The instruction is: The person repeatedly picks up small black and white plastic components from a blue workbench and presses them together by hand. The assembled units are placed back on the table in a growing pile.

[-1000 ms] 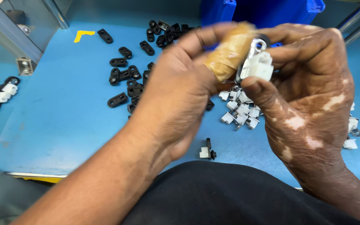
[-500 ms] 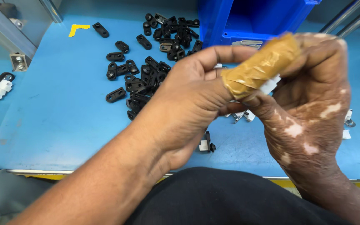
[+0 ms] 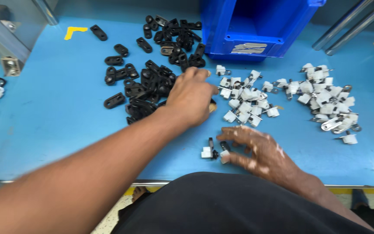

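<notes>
Our hands have split apart since a sec ago. Left hand (image 3: 191,97) reaches, fingers loosely curled, into black clips (image 3: 148,84) at 12 o'clock. Right hand (image 3: 256,149) sets assembled black-white piece (image 3: 224,152) down at 6, fingertips narrow on it, beside another finished piece (image 3: 208,151).

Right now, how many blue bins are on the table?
1. The blue bin stands at the far edge of the blue table, beyond the white clips and right of the black pieces. Its top is cut off by the frame.
</notes>
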